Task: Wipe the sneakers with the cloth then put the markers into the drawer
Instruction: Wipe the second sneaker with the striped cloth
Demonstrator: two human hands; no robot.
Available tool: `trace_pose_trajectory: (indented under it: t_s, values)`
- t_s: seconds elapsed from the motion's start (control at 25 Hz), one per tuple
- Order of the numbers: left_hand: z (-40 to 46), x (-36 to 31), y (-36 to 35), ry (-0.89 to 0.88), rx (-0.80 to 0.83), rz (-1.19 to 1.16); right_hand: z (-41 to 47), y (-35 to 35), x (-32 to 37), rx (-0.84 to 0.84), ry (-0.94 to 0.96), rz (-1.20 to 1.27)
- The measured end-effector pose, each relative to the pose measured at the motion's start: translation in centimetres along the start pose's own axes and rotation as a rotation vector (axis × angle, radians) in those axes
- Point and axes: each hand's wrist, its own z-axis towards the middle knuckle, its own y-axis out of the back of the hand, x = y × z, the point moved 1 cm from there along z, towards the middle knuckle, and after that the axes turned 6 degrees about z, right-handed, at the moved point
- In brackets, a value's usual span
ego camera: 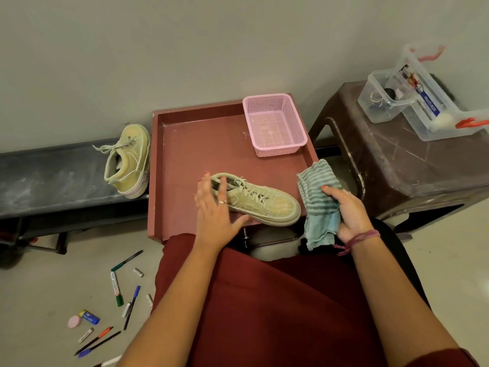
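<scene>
Our left hand point(214, 207) lies flat with straight, released fingers point(202, 181) over the heel end of the nearer sneaker point(264, 205). The fingertips reach the collar and the thumb spreads toward the sole at the near edge. Whether the palm presses or only hovers we cannot tell. The sneaker lies in the open red drawer point(201, 144), toe pointing away from these fingers toward our right hand point(349, 210). That hand's fingers are curled round the striped cloth point(316, 197), which rises above the thumb and hangs limp below the palm.

We judge the sneaker light but bulky, with a firm sole and a soft upper that would give under pressure. The best hold is probably at the heel collar or through the opening beneath our left fingertips, which leaves the toe and sides free for wiping. The laces are loose and may snag the cloth. The cloth is soft and floppy, so bunching it tighter in the fingers should give a firmer wiping pad.

The second sneaker point(129, 160) stands well apart, beyond the left fingers, on a dark bench point(53, 176). The markers point(116, 287) lie scattered on the floor, near our left elbow.
</scene>
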Motion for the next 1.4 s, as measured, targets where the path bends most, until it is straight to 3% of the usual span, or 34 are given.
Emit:
trace_pose_trajectory:
  t_s: [0.16, 0.36, 0.64, 0.72, 0.8, 0.96, 1.08, 1.16, 1.24, 1.28, 1.4]
  values:
    - [-0.3, -3.4, -1.7, -0.01, 0.002, -0.044, 0.1, -0.8, -0.1, -0.026, 0.13, -0.213]
    - [1.2, -1.9, -3.6, -0.118, -0.006, -0.081, 0.2, -1.9, -1.0, 0.007, 0.193, -0.322]
    - [4.6, 1.6, -2.2, -0.114, 0.077, -0.249, 0.4, -1.9, -1.6, -0.015, -0.023, -0.067]
    - [4.7, 1.6, -2.2, -0.112, 0.076, -0.244, 0.3, -2.7, -1.4, -0.018, 0.096, -0.077]
    - [4.7, 1.5, -2.2, -0.121, 0.071, -0.211, 0.5, -4.2, -0.5, -0.024, 0.379, -0.356]
    - [4.6, 1.6, -2.3, -0.097, 0.087, -0.122, 1.6, -8.7, -3.1, 0.062, 0.905, -1.449]
    - [4.5, 1.5, -2.5, -0.105, 0.073, -0.046, 2.7, -8.9, -8.8, 0.249, 0.788, -2.094]
    - [4.4, 1.6, -2.7, -0.105, 0.067, -0.001, 2.4, -9.0, -9.9, 0.294, 0.747, -2.23]
    - [4.2, 1.5, -2.7, -0.099, 0.083, 0.043, 2.0, -9.0, -9.1, 0.218, 0.91, -2.34]
    - [4.0, 1.3, -2.7, -0.091, 0.098, 0.062, 2.0, -8.7, -8.9, 0.265, 0.984, -2.403]
    - [4.0, 1.0, -2.5, -0.058, 0.14, 0.072, 0.5, -7.5, -7.2, 0.359, 0.931, -2.472]
